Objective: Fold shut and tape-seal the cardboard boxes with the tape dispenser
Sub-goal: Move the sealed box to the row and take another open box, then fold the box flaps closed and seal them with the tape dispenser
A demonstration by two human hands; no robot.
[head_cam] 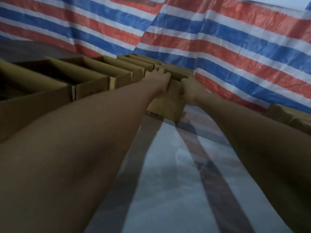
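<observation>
Arms stretched toward 12 o'clock: left hand (162,76) and right hand (190,88) both grip the small box (168,102), top open. Overreached grip could slip, or bump the open boxes (80,76) at 10. No tape dispenser seen.

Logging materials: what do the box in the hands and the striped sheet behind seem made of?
The box: brown cardboard, matt, by its dull panels and creased edges. The striped sheet: probably plastic tarpaulin, slightly glossy, crinkled folds; weave too blurred to confirm.
</observation>
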